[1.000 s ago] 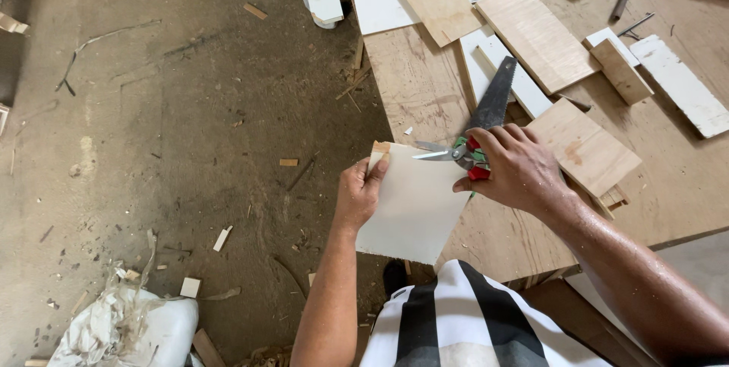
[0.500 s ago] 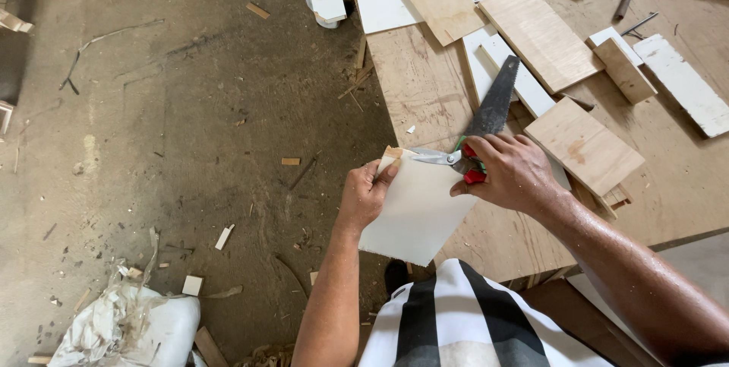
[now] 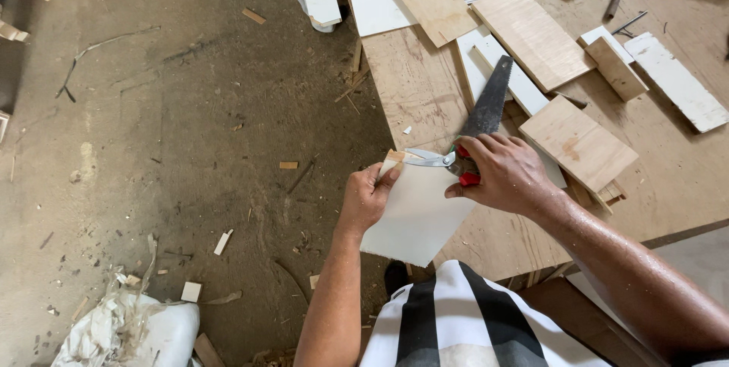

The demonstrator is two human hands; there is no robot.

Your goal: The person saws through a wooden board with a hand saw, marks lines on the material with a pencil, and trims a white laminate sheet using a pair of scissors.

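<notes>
Snipping white board [image 3: 418,211] with shears [image 3: 437,159]

A plywood workbench [image 3: 425,101] carries loose boards [image 3: 531,33], white strips [image 3: 676,82] and a handsaw [image 3: 486,105]. The concrete floor [image 3: 175,131] beside it is littered with wood scraps [image 3: 288,165].

Scrap wood on a worktop above a dusty floor

A handsaw [image 3: 486,101] lies on the plywood worktop [image 3: 683,177] among plain wooden boards [image 3: 531,36] and white-faced offcuts [image 3: 676,82]; one square board [image 3: 579,143] sits just beside the saw's blade. Two dark nails [image 3: 627,25] rest near the far edge. The concrete floor [image 3: 175,131] is strewn with small wood chips [image 3: 222,242], and a crumpled white sack [image 3: 129,329] sits at the lower left.
</notes>
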